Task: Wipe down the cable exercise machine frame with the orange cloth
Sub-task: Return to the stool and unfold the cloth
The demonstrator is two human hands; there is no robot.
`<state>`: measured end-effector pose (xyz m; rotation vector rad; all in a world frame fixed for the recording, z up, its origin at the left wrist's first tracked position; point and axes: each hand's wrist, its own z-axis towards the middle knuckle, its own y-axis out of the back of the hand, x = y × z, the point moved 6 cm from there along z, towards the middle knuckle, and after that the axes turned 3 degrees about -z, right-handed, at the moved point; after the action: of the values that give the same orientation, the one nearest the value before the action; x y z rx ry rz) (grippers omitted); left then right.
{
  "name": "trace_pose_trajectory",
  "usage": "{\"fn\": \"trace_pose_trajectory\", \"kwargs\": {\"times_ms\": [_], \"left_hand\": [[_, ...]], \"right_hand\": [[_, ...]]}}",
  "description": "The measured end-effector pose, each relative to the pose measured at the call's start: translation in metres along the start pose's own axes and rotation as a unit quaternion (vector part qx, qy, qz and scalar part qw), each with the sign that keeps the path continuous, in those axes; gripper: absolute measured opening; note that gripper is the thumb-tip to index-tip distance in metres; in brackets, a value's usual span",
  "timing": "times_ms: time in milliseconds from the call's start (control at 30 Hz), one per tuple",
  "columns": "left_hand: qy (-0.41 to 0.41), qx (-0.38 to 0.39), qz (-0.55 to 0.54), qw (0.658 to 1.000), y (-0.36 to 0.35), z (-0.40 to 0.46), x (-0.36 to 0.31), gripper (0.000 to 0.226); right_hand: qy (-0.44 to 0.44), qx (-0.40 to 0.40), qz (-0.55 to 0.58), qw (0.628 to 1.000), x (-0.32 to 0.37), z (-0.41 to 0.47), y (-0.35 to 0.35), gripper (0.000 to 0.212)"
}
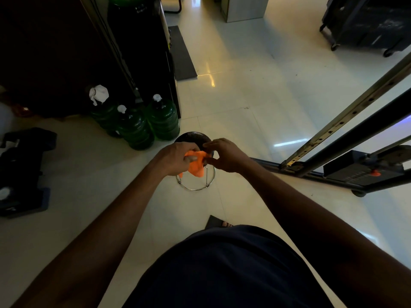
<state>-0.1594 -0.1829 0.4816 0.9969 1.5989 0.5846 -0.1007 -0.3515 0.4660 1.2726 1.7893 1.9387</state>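
The left hand (178, 160) grips a crumpled bright orange cloth (196, 165) with curled fingers, while the right hand (224, 155) pinches its edge between thumb and fingertips above a round black stool (193, 138).

Dim left; floor (244, 90) glare; wide-angle edge distortion.

Bare forearms, dk navy shorts (226, 270), sandal (216, 222)

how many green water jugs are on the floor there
3, clustered by the dark cabinet: left jug, middle jug nearest the camera, right jug. More may be hidden in the dark behind.
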Motion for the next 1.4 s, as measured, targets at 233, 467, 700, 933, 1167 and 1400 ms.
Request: {"fn": "trace_pose_trajectory", "kwargs": {"times_ms": [233,467,700,933,1167,1400], "left_hand": [[0.044,0.005,0.038,0.998,0.019,-0.007,0.026,0.037],[0.072,-0.001,0.041,0.997,0.016,-0.007,0.045,0.012],[0.102,0.031,0.012,0.994,0.005,-0.013,0.053,0.008],[0.12,0.016,-0.099,0.988,0.008,-0.023,0.068,0.006],[0.116,-0.03,-0.189,0.975,0.013,-0.023,0.06,0.012],[0.143,-0.071,-0.228,0.961,0.004,-0.021,0.061,0.023]], "right_hand": [[-0.049,0.009,0.071,0.996,-0.018,-0.008,0.009,0.033],[-0.133,0.011,0.112,0.985,-0.043,-0.004,0.006,0.03],[-0.119,0.024,0.032,0.992,-0.044,0.0,0.008,0.041],[-0.147,0.019,0.037,0.988,-0.055,-0.009,0.016,0.035],[-0.188,0.037,0.081,0.978,-0.065,-0.015,0.0,0.033],[-0.226,0.066,0.128,0.964,-0.062,-0.018,-0.004,0.043]]}}
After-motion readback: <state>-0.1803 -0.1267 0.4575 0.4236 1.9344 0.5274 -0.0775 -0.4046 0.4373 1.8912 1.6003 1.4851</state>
